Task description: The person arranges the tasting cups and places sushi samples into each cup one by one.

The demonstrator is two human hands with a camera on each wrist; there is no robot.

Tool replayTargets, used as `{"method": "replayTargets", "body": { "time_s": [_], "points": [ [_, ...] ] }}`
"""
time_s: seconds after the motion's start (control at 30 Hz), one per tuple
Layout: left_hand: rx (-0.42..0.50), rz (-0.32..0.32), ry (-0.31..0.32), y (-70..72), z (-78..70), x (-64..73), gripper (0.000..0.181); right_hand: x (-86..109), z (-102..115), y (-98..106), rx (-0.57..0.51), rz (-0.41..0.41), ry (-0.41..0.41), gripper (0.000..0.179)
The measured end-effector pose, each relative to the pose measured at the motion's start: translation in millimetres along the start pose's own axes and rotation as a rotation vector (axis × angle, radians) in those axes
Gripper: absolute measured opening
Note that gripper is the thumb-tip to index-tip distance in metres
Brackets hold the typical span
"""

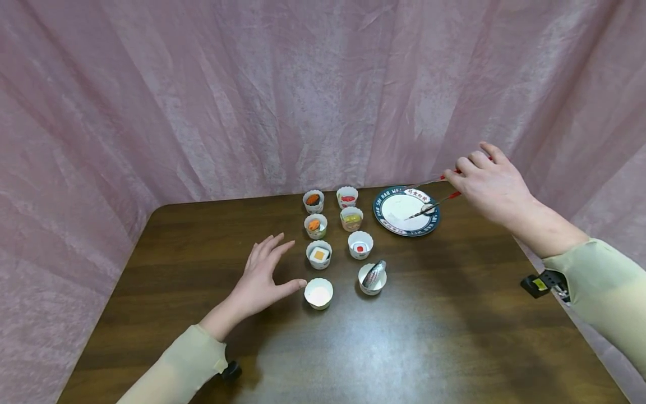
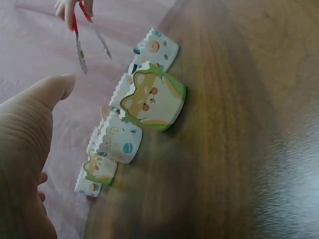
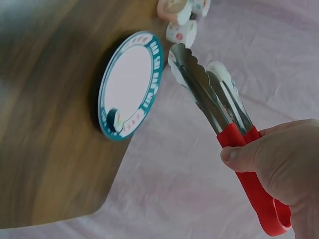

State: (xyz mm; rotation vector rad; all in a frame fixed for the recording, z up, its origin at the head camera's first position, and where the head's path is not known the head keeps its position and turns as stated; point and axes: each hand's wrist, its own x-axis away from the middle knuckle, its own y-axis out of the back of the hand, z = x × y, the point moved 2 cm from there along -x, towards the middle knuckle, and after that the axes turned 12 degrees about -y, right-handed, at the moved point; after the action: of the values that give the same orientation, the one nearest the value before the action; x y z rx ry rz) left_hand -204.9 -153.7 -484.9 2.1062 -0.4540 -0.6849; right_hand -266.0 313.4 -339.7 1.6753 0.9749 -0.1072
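My right hand [image 1: 487,182] grips metal tongs [image 3: 202,92] by their red handles, above the far right of the table. The tong tips stand apart over a white plate [image 1: 404,210] with a dark teal lettered rim, and nothing is between them. A small dark-and-white sushi roll [image 3: 117,121] lies at the plate's edge. My left hand [image 1: 264,280] hovers with fingers spread and holds nothing. Its thumb tip is right by the rim of a white paper cup [image 1: 318,293] with no food showing in it. In the left wrist view a dog-face cup [image 2: 153,97] is nearest the thumb.
Paper cups stand in two columns on the wooden table [image 1: 202,241]. One holds a silvery fish-like piece [image 1: 375,274], another a white piece with a yellow square [image 1: 319,255]. Behind them are orange-topped [image 1: 313,225] and red [image 1: 348,198] pieces. A pink curtain [image 1: 303,95] hangs behind.
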Motion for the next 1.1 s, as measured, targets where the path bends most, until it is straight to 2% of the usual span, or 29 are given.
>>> {"method": "replayTargets", "body": {
  "time_s": [0.33,0.63,1.1],
  "points": [
    [0.017,0.025,-0.012,-7.7,-9.0,20.7,0.096,15.0,-18,-11,0.024,0.015,-0.058,0.026],
    [0.026,0.063,-0.009,-26.9,-15.9,33.1,0.095,22.1,-27,-16,0.039,0.041,-0.079,0.022],
    [0.001,0.094,0.058,-59.1,-10.3,24.3,0.077,19.6,-38,-23,0.079,0.143,-0.077,0.017]
  ]
}}
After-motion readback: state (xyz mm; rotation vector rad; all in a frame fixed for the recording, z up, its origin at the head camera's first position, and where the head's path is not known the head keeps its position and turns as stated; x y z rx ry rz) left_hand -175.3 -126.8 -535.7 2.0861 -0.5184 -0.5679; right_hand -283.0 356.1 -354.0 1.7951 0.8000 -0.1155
